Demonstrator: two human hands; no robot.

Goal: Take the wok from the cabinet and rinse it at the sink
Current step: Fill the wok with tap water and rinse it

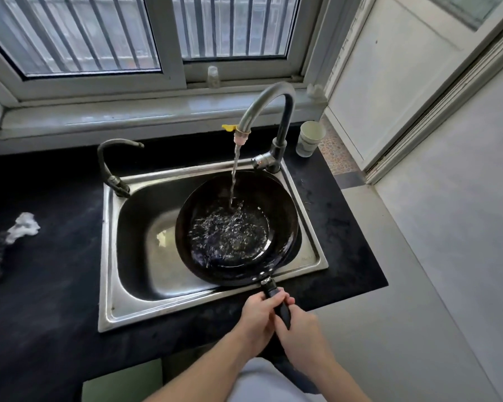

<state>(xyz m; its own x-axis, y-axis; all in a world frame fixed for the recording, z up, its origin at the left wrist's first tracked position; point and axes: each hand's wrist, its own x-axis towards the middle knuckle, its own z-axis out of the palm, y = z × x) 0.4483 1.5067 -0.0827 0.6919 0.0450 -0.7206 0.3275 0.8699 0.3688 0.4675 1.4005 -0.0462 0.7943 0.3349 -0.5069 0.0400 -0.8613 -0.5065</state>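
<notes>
Left hand (256,316) & right hand (299,332) both wrapped tight round the black handle (279,304) of the round dark metal wok (235,230), prob. two-handed to steady the water's weight. Wok sits over the right of the stainless steel sink (134,227), rim on the sink edge, directly under the curved steel tap (269,111) w/ stream (234,172) pooling inside. Rinse underway. White paper cup (310,137) beyond, by the tap.
</notes>
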